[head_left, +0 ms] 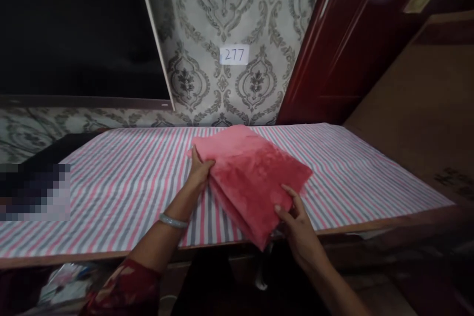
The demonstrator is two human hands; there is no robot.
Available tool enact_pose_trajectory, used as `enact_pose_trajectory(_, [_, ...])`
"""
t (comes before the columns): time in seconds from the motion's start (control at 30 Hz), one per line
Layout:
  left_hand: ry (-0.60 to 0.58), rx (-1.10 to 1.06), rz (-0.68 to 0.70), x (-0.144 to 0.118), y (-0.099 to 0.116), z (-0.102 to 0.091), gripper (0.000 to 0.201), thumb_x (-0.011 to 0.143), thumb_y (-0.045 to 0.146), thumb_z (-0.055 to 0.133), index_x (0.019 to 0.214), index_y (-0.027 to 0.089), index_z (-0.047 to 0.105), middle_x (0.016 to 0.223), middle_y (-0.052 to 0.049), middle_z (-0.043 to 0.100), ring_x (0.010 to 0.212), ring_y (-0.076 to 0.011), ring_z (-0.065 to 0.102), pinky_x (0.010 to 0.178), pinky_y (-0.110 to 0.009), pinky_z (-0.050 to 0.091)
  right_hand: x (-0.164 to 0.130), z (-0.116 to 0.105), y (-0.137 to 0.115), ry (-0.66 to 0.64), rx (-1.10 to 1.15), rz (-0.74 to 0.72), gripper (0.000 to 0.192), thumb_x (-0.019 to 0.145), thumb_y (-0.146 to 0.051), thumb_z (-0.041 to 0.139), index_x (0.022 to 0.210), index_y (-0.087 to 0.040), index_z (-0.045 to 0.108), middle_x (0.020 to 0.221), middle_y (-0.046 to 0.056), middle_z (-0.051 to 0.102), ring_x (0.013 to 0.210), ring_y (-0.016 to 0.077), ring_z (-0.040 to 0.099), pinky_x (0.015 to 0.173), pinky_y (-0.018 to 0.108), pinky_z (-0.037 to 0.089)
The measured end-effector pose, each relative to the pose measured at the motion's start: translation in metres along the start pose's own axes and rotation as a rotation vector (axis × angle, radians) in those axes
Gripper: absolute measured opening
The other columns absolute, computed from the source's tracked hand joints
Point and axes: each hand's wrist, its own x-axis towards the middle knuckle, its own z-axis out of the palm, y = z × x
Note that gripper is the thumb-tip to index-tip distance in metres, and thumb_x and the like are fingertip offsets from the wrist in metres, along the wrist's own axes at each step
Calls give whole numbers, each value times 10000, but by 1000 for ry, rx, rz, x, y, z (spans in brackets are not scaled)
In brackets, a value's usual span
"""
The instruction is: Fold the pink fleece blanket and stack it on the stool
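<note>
A folded pinkish-red plush cloth [252,170] is held at an angle over the striped table cover, its near corner hanging past the front edge. My left hand [201,165] grips its left side, with the thumb on top and the other fingers partly hidden. On the right, my right hand [292,210] pinches the near right edge, fingertips on the upper face and the rest of the hand beneath. The layers open slightly along the near left side of the cloth.
A pink, grey and white striped cover [129,182] lies over the table. Behind stands a patterned wall with a paper label [234,54] reading 277. A dark television [81,34] is at the left, a large cardboard box [418,108] at the right.
</note>
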Motion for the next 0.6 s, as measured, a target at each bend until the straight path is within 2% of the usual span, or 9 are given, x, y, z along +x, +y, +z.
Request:
enact_pose_trajectory(0.07, [33, 32, 75, 9, 12, 0, 1066, 615, 53, 709, 1545, 292, 245, 1516, -92, 437, 1224, -217, 569, 976, -269, 499, -12, 2, 2, -80, -36, -16, 826, 722, -453, 793, 1440, -348, 399, 1217, 42, 624, 939, 209, 652, 747, 331, 577])
enact_pose_trajectory(0.13, [77, 37, 86, 15, 26, -10, 1052, 634, 35, 673, 1552, 304, 233, 1378, -81, 560, 1054, -184, 646, 859, -253, 545, -24, -1, 8, -281, -93, 39, 847, 740, -439, 788, 1470, -349, 369, 1184, 54, 647, 887, 203, 669, 716, 330, 574])
enact_pose_trajectory(0.2, [179, 52, -22, 15, 37, -27, 1046, 653, 30, 661, 1561, 292, 213, 1156, -65, 657, 832, -149, 672, 718, -232, 555, -28, -13, 10, -517, -168, 128, 825, 743, -454, 785, 1462, -322, 404, 1065, 59, 692, 732, 179, 676, 630, 314, 557])
enact_pose_trajectory(0.27, [277, 48, -185, 8, 40, -46, 1005, 673, 29, 658, 1560, 224, 228, 937, -41, 674, 656, -120, 637, 611, -211, 527, -17, -30, 3, -595, -261, 130, 687, 778, -508, 738, 1383, -272, 515, 931, 56, 714, 595, 154, 647, 563, 298, 529])
enact_pose_trajectory(0.3, [302, 41, -249, 2, 40, -55, 971, 687, 36, 659, 1553, 187, 246, 849, -25, 662, 593, -110, 611, 567, -202, 505, -6, -40, -3, -536, -307, 64, 604, 804, -532, 702, 1320, -246, 573, 882, 56, 716, 577, 151, 638, 564, 301, 527])
enact_pose_trajectory(0.37, [290, 30, -299, -13, 38, -70, 907, 727, 72, 667, 1540, 163, 273, 748, 4, 635, 522, -98, 575, 503, -189, 461, 25, -61, -20, -302, -387, -141, 486, 827, -549, 668, 1183, -218, 653, 862, 66, 719, 664, 169, 654, 648, 322, 545])
enact_pose_trajectory(0.47, [224, 65, -308, -40, 32, -81, 892, 771, 173, 711, 1542, 225, 264, 814, -4, 670, 550, -106, 609, 509, -201, 475, 79, -86, -38, -5, -467, -400, 482, 758, -573, 712, 1097, -233, 676, 994, 81, 719, 938, 233, 666, 832, 378, 542])
enact_pose_trajectory(0.53, [199, 82, -316, -56, 28, -82, 942, 757, 242, 767, 1547, 256, 253, 983, -57, 702, 693, -142, 681, 625, -250, 543, 110, -94, -39, 77, -454, -392, 529, 700, -595, 733, 1085, -238, 666, 1048, 88, 714, 1012, 262, 658, 867, 409, 540])
enact_pose_trajectory(0.6, [188, 100, -297, -67, 24, -78, 1000, 730, 316, 815, 1553, 289, 247, 1201, -116, 662, 919, -200, 708, 792, -312, 564, 131, -94, -32, 44, -391, -248, 570, 697, -599, 719, 1132, -239, 640, 1038, 95, 721, 956, 262, 684, 838, 421, 558])
